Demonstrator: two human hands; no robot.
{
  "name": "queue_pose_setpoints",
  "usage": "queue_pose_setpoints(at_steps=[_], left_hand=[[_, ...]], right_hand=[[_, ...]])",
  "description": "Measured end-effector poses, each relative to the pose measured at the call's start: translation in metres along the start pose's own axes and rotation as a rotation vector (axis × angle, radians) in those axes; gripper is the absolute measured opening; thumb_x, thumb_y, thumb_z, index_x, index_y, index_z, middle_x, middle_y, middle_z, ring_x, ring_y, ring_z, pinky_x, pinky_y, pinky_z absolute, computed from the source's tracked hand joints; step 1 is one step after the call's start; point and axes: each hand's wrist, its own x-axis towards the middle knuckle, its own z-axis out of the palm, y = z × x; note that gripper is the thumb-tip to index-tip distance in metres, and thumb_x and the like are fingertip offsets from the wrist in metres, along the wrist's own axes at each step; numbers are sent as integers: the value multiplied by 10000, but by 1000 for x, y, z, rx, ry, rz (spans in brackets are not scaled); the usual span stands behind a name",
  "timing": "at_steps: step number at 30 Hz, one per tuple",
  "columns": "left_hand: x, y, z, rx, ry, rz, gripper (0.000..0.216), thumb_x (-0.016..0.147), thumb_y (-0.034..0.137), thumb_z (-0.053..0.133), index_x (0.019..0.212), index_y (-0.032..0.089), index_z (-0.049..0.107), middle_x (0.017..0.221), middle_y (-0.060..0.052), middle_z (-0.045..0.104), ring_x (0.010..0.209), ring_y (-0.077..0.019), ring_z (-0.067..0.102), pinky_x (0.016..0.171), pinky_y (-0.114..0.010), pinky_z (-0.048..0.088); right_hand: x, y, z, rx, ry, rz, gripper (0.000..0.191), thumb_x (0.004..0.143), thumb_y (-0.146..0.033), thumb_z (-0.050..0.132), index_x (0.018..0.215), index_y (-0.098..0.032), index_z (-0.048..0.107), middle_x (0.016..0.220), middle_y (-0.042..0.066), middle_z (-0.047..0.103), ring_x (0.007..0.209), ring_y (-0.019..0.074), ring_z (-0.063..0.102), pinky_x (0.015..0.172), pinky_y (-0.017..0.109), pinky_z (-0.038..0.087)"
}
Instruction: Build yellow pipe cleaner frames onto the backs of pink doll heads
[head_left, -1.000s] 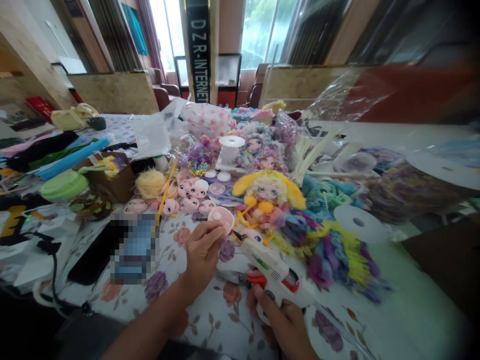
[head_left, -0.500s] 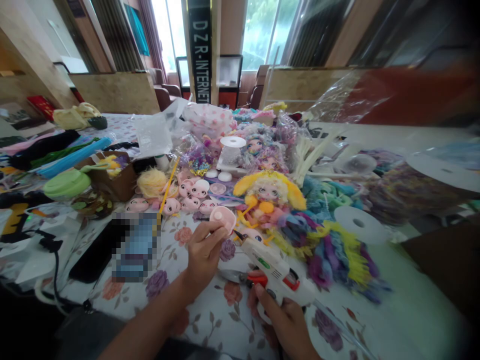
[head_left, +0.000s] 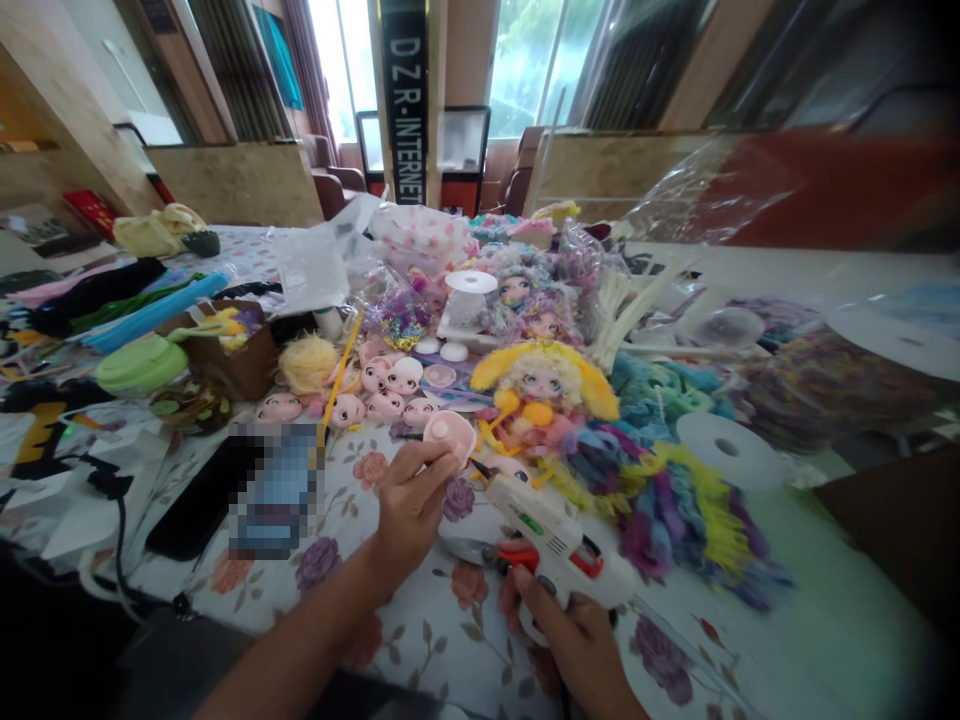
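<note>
The left hand point(head_left: 409, 505) keeps its grip pinched together on a pale pink, rounded plastic doll-head piece point(head_left: 449, 437), raised just above the tabletop point(head_left: 420, 640), which carries a white cloth printed with pink and purple flowers. The right hand point(head_left: 574, 640) has its grip clamped round the handle of a white hot-glue gun with green lettering and a red trigger point(head_left: 551, 545); the dark nozzle points up and left and sits just beside the lower right edge of the pink piece — contact cannot be confirmed. Under the gun body, a pair of red-handled scissors point(head_left: 480, 552) lies on the cloth. Immediately beyond the pink piece stands a doll with yellow hair and a yellow-orange outfit point(head_left: 541, 385); to its left, a cluster of bare pink doll heads point(head_left: 382, 385). Right of the gun — a heap of multicoloured fuzzy yarn strands point(head_left: 675, 500) and a flat white spool disc point(head_left: 724, 450). A dark phone point(head_left: 199, 500) lies well to the left.
</note>
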Motion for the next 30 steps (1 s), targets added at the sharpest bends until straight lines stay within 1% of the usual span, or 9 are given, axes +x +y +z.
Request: queue_pose_setpoints(at_steps=[2,5,11,16,21,23,26,27,30], left_hand=[[0,0,0,1,1,7,195,795,42,583,900,184,664,876,-46,651,754,-119,586,676,-246,449],[0,-1,0,7,-3,29,214,789,23,580,914,177,660,884,-52,655,771,-123,586,682,-250,447],[0,-2,0,7,-2,62,247,789,28,586,955,198,651,893,-47,662,784,-131,589,693,-263,453],[0,0,-1,6,-3,60,240,787,22,581,938,193,656,894,-45,660,783,-130,584,696,-260,451],[-2,1,0,6,16,-19,222,798,36,570,934,179,672,841,-30,586,719,-101,553,673,-234,437],[-4,1,1,-4,38,-47,212,802,49,572,925,186,677,817,-18,564,703,-94,541,667,-227,434],[-5,1,3,-20,63,-79,199,796,56,586,903,193,683,813,-14,571,701,-92,540,673,-224,433],[-5,1,3,-29,68,-86,198,794,59,591,902,195,685,813,-14,575,703,-94,542,674,-224,434],[-5,1,3,-52,67,-109,189,795,80,598,899,207,691,802,-11,582,703,-100,549,668,-229,436]], right_hand=[[0,0,0,-6,8,0,510,720,-608,574,538,-132,609,372,-35,413,290,55,347,310,176,238],[0,1,0,-16,-15,19,526,727,-624,554,533,-137,600,340,-53,348,276,59,334,307,178,234],[1,3,-1,-26,-13,57,549,709,-652,556,522,-136,582,312,-62,317,267,54,321,314,174,244],[3,5,-1,-5,-48,27,569,717,-671,533,537,-133,578,366,-29,427,271,43,317,297,171,222],[2,2,-2,30,-49,-1,570,710,-675,537,545,-131,581,423,-5,502,280,46,334,291,179,256],[1,-1,-1,29,-22,-20,546,703,-658,559,525,-142,571,404,-14,480,294,54,343,294,180,267],[0,-5,-1,11,11,-24,508,697,-618,598,496,-153,561,359,-35,412,300,62,344,301,182,263],[0,-5,-1,9,11,-18,500,701,-609,600,501,-151,569,361,-35,411,301,64,346,305,184,264],[1,-3,-1,48,-29,-21,499,724,-606,574,555,-138,612,436,-4,501,328,70,376,319,191,290]])
